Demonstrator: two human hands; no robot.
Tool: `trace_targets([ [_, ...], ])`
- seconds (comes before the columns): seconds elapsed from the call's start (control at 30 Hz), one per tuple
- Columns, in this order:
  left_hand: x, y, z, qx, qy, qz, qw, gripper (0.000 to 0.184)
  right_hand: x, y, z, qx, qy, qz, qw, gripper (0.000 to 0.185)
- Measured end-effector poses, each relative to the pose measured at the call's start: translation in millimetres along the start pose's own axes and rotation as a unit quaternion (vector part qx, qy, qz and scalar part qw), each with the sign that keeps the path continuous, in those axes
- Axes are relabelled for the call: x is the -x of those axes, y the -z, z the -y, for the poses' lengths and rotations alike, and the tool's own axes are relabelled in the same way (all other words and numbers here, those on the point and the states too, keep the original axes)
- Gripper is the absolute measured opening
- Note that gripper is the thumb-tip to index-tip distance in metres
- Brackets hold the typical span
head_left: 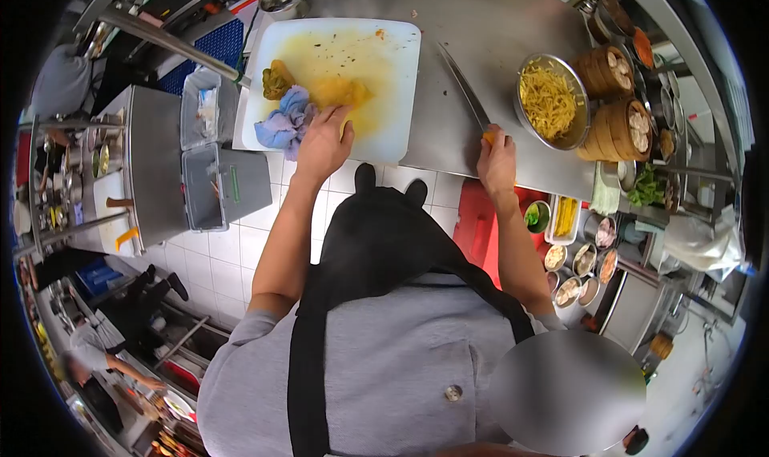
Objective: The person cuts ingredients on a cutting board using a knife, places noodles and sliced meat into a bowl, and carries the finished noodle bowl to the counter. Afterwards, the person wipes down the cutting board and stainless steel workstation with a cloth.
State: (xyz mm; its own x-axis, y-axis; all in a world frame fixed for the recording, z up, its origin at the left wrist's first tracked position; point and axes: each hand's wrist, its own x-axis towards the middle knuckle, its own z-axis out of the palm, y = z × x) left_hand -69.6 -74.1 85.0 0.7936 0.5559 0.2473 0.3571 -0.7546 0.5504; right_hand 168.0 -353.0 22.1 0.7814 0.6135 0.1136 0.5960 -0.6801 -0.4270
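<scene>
On the white cutting board (392, 52), stained yellow, my left hand (322, 143) rests with its fingers at the right side of a crumpled blue-purple cloth (282, 126). Whether it grips the cloth is unclear. A greenish-brown lump of food (276, 80) lies just above the cloth, and a yellow wet patch is beside my fingertips. To the right of the board, my right hand (497, 162) is closed around the orange handle of a long knife (465, 86), whose blade points up and left over the steel counter (448, 148).
A steel bowl of yellow shreds (551, 100) and bamboo steamers (613, 128) stand right of the knife. Grey bins (240, 186) are left below the board. A red surface (474, 225) and small food containers (565, 220) are at lower right. Another person (92, 346) works at lower left.
</scene>
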Motion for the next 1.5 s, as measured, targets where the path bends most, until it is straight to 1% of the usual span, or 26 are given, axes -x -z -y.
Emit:
trace_targets([
  [0.07, 3, 0, 0, 0.025, 0.026, 0.001, 0.999, 0.031, 4, 6, 22, -0.068, 0.034, -0.012, 0.997, 0.039],
  [0.1, 3, 1, 4, 0.013, 0.03, -0.01, 0.999, 0.029, -2, 10, 34, -0.068, 0.042, -0.007, 0.997, 0.039],
  [0.17, 6, 4, 10, 0.0, 0.04, -0.022, 0.999, 0.028, -13, 19, 58, -0.131, 0.041, 0.059, 0.989, 0.036],
  [0.2, 8, 8, 12, -0.015, 0.033, -0.067, 0.997, 0.024, -28, 8, 60, -0.113, 0.094, 0.036, 0.988, 0.034],
  [0.23, 9, 10, 17, -0.031, 0.025, -0.112, 0.993, 0.021, -44, 7, 68, -0.113, 0.098, 0.039, 0.988, 0.034],
  [0.3, 15, 14, 33, -0.027, 0.045, -0.106, 0.993, 0.022, -81, 16, 97, -0.037, 0.14, 0.154, 0.977, 0.034],
  [0.33, 17, 17, 35, -0.082, 0.077, -0.147, 0.983, 0.025, -97, 16, 108, -0.038, 0.143, 0.158, 0.976, 0.034],
  [0.37, 19, 20, 38, -0.137, 0.107, -0.187, 0.967, 0.028, -112, 14, 117, 0.0, 0.173, 0.194, 0.966, 0.035],
  [0.4, 22, 19, 43, -0.15, 0.152, -0.162, 0.963, 0.038, -124, 10, 124, 0.04, 0.201, 0.229, 0.952, 0.036],
  [0.43, 26, 13, 53, -0.148, 0.154, -0.162, 0.963, 0.038, -133, 5, 128, 0.042, 0.202, 0.23, 0.951, 0.036],
  [0.5, 31, -2, 74, -0.14, 0.161, -0.139, 0.967, 0.044, -147, -2, 135, 0.065, 0.271, 0.227, 0.933, 0.038],
  [0.53, 30, -5, 77, -0.139, 0.162, -0.14, 0.967, 0.044, -150, -4, 138, 0.068, 0.271, 0.226, 0.933, 0.038],
  [0.6, 33, -10, 84, -0.193, 0.134, -0.126, 0.964, 0.049, -153, -9, 141, 0.055, 0.292, 0.234, 0.926, 0.038],
  [0.73, 35, -10, 90, -0.185, 0.13, -0.121, 0.967, 0.049, -155, -17, 146, 0.046, 0.312, 0.243, 0.917, 0.038],
  [0.8, 34, -8, 87, -0.18, 0.131, -0.117, 0.968, 0.049, -156, -17, 151, 0.057, 0.286, 0.277, 0.916, 0.038],
  [0.93, 32, -6, 86, -0.178, 0.132, -0.109, 0.969, 0.048, -157, -12, 154, 0.061, 0.276, 0.278, 0.918, 0.038],
  [1.0, 32, -6, 87, -0.176, 0.136, -0.102, 0.97, 0.049, -154, -11, 152, 0.046, 0.232, 0.253, 0.938, 0.039],
  [1.03, 32, -6, 87, -0.176, 0.135, -0.103, 0.97, 0.049, -153, -10, 150, 0.047, 0.232, 0.252, 0.938, 0.039],
  [1.1, 33, -6, 88, -0.172, 0.127, -0.102, 0.971, 0.049, -152, -9, 147, 0.049, 0.172, 0.245, 0.953, 0.038],
  [1.2, 33, -5, 87, -0.17, 0.13, -0.097, 0.972, 0.05, -145, 3, 163, 0.074, 0.167, 0.273, 0.944, 0.038],
  [1.23, 33, -5, 87, -0.169, 0.13, -0.097, 0.972, 0.05, -144, -1, 163, 0.075, 0.167, 0.273, 0.944, 0.038],
  [1.3, 33, -5, 88, -0.171, 0.131, -0.096, 0.972, 0.049, -143, -11, 160, 0.052, 0.253, 0.248, 0.934, 0.037],
  [1.5, 35, -4, 88, -0.166, 0.127, -0.097, 0.973, 0.049, -149, -22, 157, 0.059, 0.277, 0.265, 0.922, 0.036],
])
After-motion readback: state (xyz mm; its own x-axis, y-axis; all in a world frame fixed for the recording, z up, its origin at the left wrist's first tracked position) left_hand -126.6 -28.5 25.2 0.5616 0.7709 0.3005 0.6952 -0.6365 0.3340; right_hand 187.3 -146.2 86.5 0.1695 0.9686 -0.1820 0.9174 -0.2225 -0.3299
